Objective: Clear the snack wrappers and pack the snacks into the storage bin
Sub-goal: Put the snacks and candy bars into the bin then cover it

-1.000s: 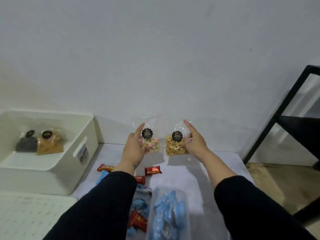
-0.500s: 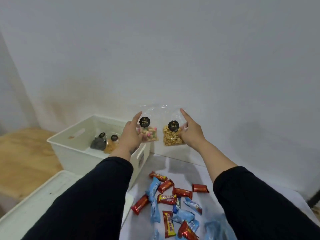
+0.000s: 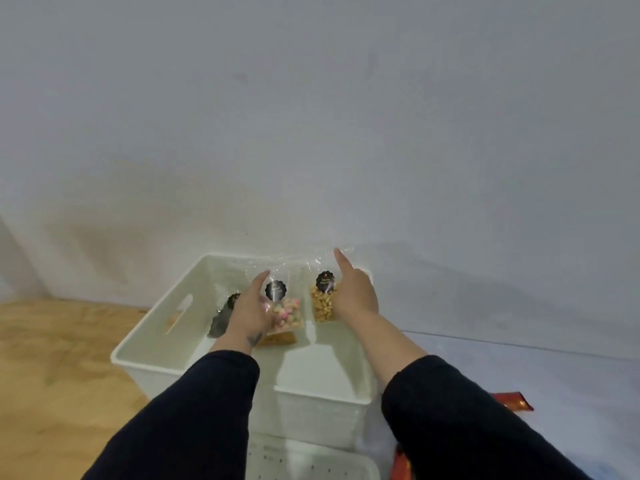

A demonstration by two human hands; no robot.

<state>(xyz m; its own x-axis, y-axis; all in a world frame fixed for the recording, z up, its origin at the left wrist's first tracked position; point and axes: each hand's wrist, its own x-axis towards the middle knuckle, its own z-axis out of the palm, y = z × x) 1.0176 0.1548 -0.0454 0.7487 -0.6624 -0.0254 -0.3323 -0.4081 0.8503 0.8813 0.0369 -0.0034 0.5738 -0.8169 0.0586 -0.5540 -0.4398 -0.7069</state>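
White bin (image 3: 313, 398), black sleeves (image 3: 194, 420), red wrapper (image 3: 512, 401), tan floor (image 3: 52, 358).

Two snack bags (image 3: 289, 315) above bin (image 3: 145, 336)

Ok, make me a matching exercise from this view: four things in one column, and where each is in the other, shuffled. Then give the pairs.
Things:
1. bag of pastel sweets
2. bag of nuts
3. dark bag
4. red wrapper

Places:
A. on the table right of the storage bin
B. in the left hand
C. lying in the bin
D. in the right hand

Pairs: 1-B, 2-D, 3-C, 4-A
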